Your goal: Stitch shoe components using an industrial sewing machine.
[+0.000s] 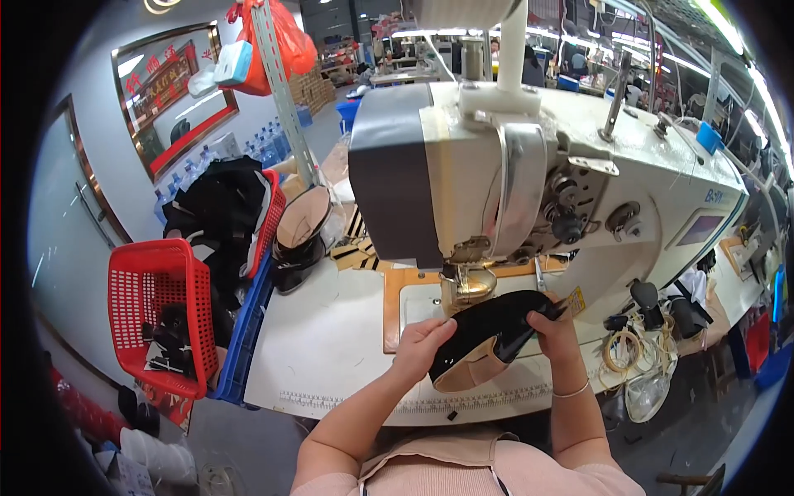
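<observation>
Both my hands hold a black shoe upper [488,328] with a tan lining, just in front of the sewing machine [546,174]. My left hand [423,345] grips its left edge, the thumb lying on the black face. My right hand [552,331] pinches the upper's right end, close to a small yellow tag [574,301]. Behind the upper is the machine's needle and presser foot area [470,285], partly covered by the upper. The fingers under the piece are hidden.
A red plastic basket [198,310] with black scraps stands at the left, beside a blue crate [248,339]. Black shoe pieces [299,260] sit left of the machine. Tape rolls [622,351] and cords lie on the right. A ruler strip [397,406] runs along the table's front edge.
</observation>
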`<action>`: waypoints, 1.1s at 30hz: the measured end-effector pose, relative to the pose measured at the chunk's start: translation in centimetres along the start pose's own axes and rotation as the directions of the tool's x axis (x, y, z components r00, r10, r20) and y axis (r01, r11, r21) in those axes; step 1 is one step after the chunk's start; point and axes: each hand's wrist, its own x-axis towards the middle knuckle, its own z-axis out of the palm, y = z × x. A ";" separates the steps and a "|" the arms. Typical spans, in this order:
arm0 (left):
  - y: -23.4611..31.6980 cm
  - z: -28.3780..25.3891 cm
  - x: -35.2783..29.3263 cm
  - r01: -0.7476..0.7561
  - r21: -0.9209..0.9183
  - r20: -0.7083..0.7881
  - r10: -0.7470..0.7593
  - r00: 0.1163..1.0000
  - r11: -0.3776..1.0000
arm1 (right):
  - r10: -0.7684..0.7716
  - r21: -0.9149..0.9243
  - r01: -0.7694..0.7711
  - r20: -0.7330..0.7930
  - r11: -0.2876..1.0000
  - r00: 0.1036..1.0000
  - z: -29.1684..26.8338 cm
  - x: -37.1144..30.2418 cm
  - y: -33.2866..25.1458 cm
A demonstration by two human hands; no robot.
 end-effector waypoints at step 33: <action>-0.3 3.2 5.1 -0.549 0.102 -0.494 0.521 0.696 0.830 | -0.461 -0.833 0.549 0.514 -0.067 0.724 6.1 4.2 -1.0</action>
